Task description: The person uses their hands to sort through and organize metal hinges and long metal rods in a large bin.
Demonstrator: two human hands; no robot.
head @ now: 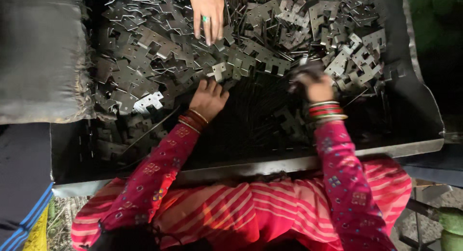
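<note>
**Two hands sorting through a tray of stamped metal plates**

Seen from overhead: a wide, dark metal tray (415,147) heaped with flat grey metal plates (159,53), each cut with square notches and small punched holes. Piled thickest across the far half of the tray, thinning to a dark bare patch close to the near rim.

Left hand (208,99) lying knuckles up at the near edge of the heap, fingers curled loosely and resting on the plates, fingertips just beside one bright plate (218,70). Not possible to tell whether anything is gripped underneath. Red and gold bangles (193,119) at that wrist.

Right hand (316,84) further right, fingers closed around a dark bundle (305,70), blurred, so what kind of thing it is stays unclear. Red, green and gold bangles (327,111) stacked at that wrist. Both arms in pink patterned sleeves (340,178), above a pink and orange striped garment.

Another person's hand (207,12) reaching in from the far side, fingers pointing down onto the pile, a green ring on one finger.

Grey cloth bundle (41,53) sitting left of the tray.
</note>
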